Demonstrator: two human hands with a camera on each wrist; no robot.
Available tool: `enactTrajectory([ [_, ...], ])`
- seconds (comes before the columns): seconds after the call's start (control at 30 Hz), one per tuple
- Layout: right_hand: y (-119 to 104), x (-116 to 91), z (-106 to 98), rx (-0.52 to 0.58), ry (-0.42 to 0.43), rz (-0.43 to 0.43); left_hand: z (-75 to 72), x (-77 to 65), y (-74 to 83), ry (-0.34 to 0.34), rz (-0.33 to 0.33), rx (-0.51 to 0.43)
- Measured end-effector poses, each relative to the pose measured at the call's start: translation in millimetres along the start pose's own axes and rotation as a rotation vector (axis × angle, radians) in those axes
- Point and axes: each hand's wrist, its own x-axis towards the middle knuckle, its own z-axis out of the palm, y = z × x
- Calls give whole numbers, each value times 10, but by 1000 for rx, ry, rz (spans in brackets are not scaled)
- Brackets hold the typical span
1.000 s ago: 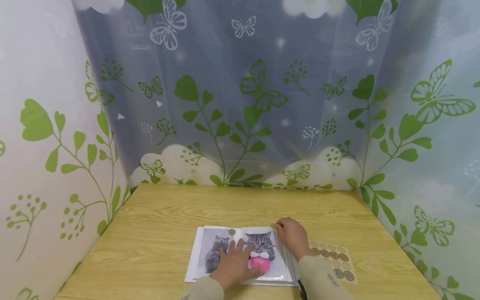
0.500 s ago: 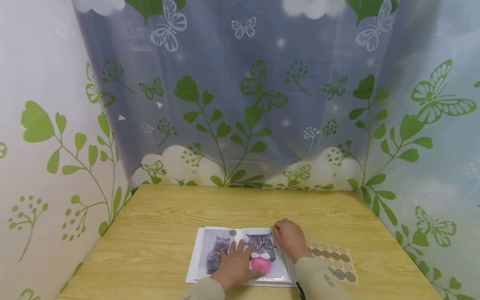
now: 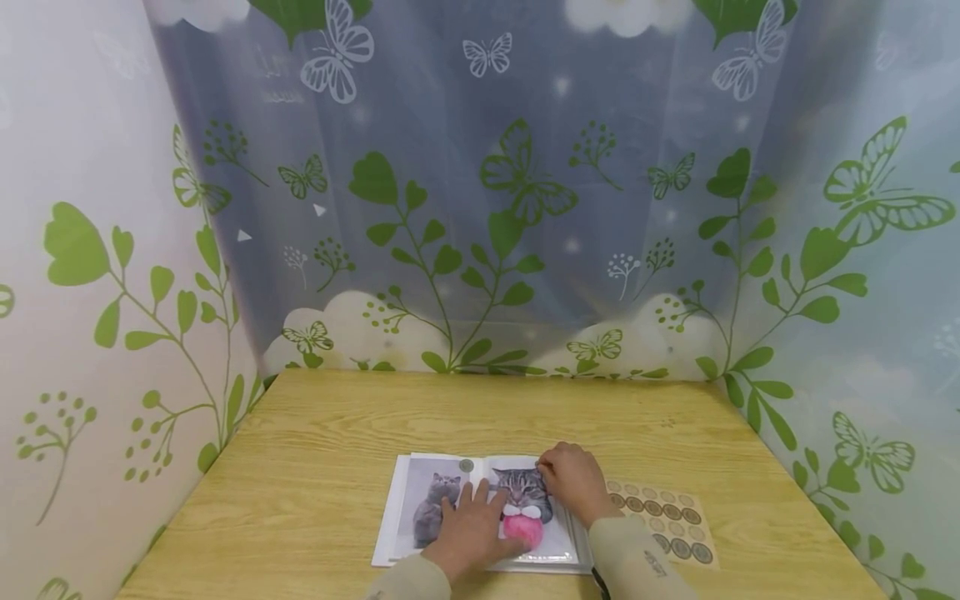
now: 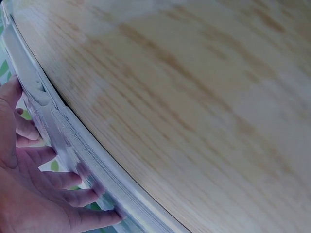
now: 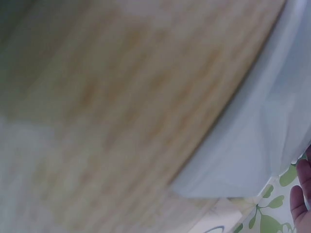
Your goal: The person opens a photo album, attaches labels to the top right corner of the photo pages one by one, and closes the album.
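Observation:
A small photo album [image 3: 384, 525] lies spread on the table, a grey cat picture [image 3: 428, 512] on its left page and a tabby cat with a pink ball [image 3: 522, 529] on its right. My left hand [image 3: 471, 527] rests across the middle with fingers spread; the left wrist view shows its fingertips along the stacked pages [image 4: 92, 155]. With fingers bent, my right hand [image 3: 576, 479] has its fingertips at the right page's top corner, by the cat's ear. I cannot tell whether they pinch anything. The right wrist view catches only some fingers [image 5: 302, 182] beyond the white album corner [image 5: 233, 160].
A tan sheet of round coin-like stickers [image 3: 663, 508] lies right of the album, partly under the right forearm. A similar round sticker [image 3: 466, 465] sits at the top of the left page. Printed curtains [image 3: 480, 250] enclose the wooden table [image 3: 315, 442] at back and sides.
My right hand has moved slightly left and toward me, from the right page's top edge onto its upper corner. The left hand stays in place on the album.

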Motion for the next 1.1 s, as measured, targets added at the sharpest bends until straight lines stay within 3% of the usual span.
enactTrajectory([
  [0.2, 7, -6, -3, -20, 0, -25, -4, 6, 6, -11, -6, -6],
  [0.53, -47, -56, -60, -94, -109, -30, -17, -14, 9, 9, 5, -10],
  [0.87, -108, -135, -85, -74, -188, -67, -30, -25, 7, 3, 11, -10],
  [1.1, -99, -203, -101, -94, -168, -74, -52, -16, 12, 0, 9, -15],
])
